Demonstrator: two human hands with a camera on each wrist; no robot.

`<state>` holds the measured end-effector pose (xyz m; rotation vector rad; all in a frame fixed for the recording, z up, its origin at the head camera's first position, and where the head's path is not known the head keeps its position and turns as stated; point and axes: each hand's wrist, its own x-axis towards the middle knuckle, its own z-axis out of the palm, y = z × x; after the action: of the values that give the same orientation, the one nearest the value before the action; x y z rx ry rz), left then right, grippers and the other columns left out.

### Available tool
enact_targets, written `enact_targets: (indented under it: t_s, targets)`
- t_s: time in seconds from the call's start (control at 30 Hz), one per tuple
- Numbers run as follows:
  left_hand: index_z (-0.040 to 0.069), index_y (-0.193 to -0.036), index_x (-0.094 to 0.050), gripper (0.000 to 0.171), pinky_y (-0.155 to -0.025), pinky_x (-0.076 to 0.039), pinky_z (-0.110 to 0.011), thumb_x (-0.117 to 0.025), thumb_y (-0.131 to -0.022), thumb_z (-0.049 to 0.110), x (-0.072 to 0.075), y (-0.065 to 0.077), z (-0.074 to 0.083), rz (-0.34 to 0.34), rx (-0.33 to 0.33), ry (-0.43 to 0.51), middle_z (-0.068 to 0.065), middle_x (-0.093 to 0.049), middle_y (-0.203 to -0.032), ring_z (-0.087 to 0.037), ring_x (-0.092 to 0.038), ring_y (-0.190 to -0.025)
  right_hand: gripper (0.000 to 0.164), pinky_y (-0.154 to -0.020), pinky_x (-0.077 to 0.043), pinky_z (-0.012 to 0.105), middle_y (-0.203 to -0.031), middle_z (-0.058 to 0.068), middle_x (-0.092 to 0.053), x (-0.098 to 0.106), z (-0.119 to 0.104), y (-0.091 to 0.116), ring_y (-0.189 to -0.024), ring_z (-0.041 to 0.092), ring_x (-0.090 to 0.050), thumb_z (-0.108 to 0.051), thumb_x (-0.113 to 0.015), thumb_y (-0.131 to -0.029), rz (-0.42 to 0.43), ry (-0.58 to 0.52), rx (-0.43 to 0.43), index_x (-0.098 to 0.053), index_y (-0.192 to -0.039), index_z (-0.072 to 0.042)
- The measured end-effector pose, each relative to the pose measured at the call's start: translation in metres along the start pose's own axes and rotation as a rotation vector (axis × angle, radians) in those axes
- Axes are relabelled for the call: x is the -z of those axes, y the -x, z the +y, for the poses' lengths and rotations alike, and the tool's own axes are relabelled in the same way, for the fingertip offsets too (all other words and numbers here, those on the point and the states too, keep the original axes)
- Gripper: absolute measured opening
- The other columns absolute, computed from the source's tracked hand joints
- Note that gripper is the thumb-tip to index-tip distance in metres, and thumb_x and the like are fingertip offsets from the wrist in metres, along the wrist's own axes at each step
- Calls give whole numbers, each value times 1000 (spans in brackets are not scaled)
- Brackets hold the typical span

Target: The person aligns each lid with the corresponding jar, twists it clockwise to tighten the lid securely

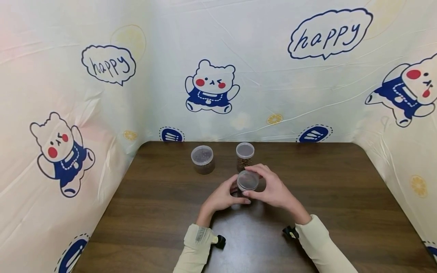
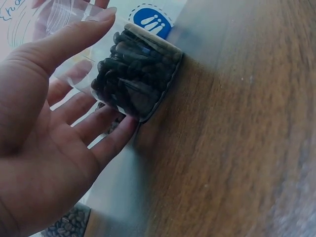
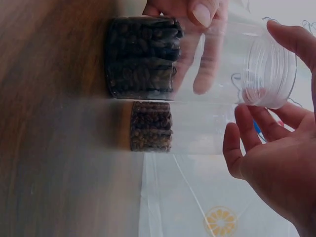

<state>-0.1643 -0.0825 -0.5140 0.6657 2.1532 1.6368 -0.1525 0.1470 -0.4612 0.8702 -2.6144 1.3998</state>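
A clear jar (image 1: pixel 248 181) with a screw lid stands upright on the table, its lower part filled with dark coffee beans (image 2: pixel 136 69). My left hand (image 1: pixel 221 195) holds the jar's body from the left, the thumb across the near side and fingers behind. Around the lid (image 3: pixel 276 74), my right hand (image 1: pixel 273 187) has its thumb on the near edge and its fingers on the far edge. Just behind stands a second clear jar (image 1: pixel 245 151), partly filled with brown beans (image 3: pixel 150 128).
Back left stands a wider, lower lidded jar (image 1: pixel 203 161) with dark contents. The brown wooden table (image 1: pixel 164 212) ends at a printed cloth (image 1: pixel 266 91) that hangs at the back and sides. Both sleeves carry small black devices (image 1: pixel 220 242) near the wrists.
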Motion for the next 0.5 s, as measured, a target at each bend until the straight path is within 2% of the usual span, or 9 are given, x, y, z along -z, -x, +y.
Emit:
enact_targets:
  t_s: [0.17,0.5]
  targets:
    - [31,-154,-46,83,-115,-48,-30,-91,-85,20,1,0,0,3,-3,-12,5,-63,-147,-12,-61,-137,70,-103,-51,44,-137,-2,-63,4,0,-2,-123,16,-56,-24,-91,-84,-43,-3,18,-60,-147,-23]
    - [29,-154,-46,82,-113,-49,-29,-91,-85,20,1,0,-1,0,-7,-32,4,-65,-144,-12,-63,-135,71,-107,-48,53,-146,2,-58,14,3,-7,-131,21,-55,-22,-88,-86,-154,-39,29,-57,-151,-26]
